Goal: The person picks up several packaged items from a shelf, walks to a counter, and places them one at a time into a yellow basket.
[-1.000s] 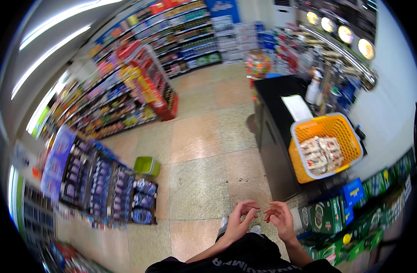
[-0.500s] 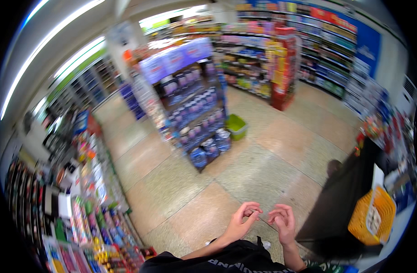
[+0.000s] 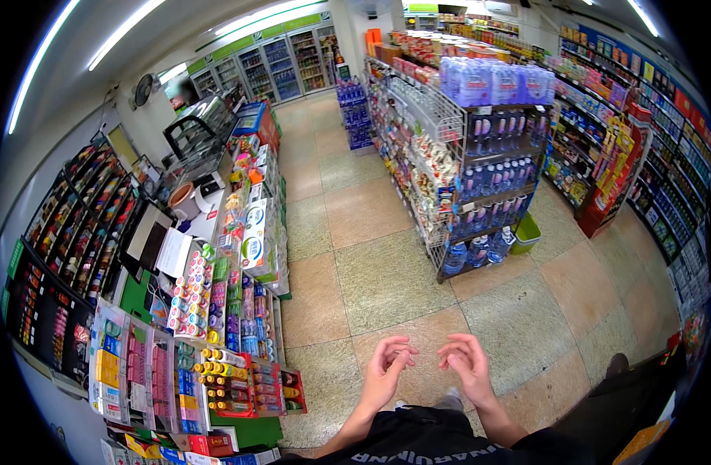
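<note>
My left hand (image 3: 387, 367) and my right hand (image 3: 465, 361) are raised in front of my body, above the tiled floor (image 3: 402, 279). A gap separates them, and neither one touches anything. The fingers of both hands are loosely curled, with nothing in them. To the left of my left hand, a rack of small bottles (image 3: 223, 380) with yellow caps stands on the counter. Past my hands, a shelf end holds rows of water bottles (image 3: 491, 180), with purple-wrapped bottle packs (image 3: 495, 82) on top.
A checkout counter runs along the left with candy tubes (image 3: 191, 298) and a white laptop (image 3: 148, 236). Glass-door fridges (image 3: 282, 62) line the far wall. A green bin (image 3: 526, 234) sits beside the shelf end. On the right stand a red display stand (image 3: 621, 174) and a dark surface (image 3: 615, 411).
My view has turned left, so the counter shows larger and the bottle shelf sits farther right. The yellow basket has mostly left the picture. My hands stay raised, now slightly wider apart.
</note>
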A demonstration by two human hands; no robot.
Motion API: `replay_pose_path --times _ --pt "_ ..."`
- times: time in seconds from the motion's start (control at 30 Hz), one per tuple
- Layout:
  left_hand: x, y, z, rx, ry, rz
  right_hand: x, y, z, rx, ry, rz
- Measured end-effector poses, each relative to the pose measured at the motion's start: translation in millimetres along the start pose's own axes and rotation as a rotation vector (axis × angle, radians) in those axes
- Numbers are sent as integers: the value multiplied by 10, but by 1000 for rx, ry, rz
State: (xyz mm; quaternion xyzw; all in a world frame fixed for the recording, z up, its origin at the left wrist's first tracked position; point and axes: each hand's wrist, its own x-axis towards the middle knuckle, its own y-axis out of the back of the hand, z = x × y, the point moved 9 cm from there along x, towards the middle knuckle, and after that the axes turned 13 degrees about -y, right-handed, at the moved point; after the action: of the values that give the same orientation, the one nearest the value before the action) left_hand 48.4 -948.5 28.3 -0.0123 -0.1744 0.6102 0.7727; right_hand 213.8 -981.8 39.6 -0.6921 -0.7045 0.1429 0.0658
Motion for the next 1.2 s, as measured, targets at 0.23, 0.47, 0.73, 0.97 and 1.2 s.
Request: replay_pose_path --times 0.23,0.47,0.73,0.97,1.2 --pt "365 668 -280 23 66 154 820 -365 106 -40 -48 -64" --pt "1283 967 -497 -33 7 167 1955 -426 416 -12 -91 -146" --pt "2734 1434 -509 70 -49 77 3302 -583 79 -10 -52 -156" --pt "3604 1608 -994 60 47 14 4071 -381 35 -62 -66 -28" --pt "4366 1380 -1481 -64 169 -241 4516 22 290 -13 -71 267"
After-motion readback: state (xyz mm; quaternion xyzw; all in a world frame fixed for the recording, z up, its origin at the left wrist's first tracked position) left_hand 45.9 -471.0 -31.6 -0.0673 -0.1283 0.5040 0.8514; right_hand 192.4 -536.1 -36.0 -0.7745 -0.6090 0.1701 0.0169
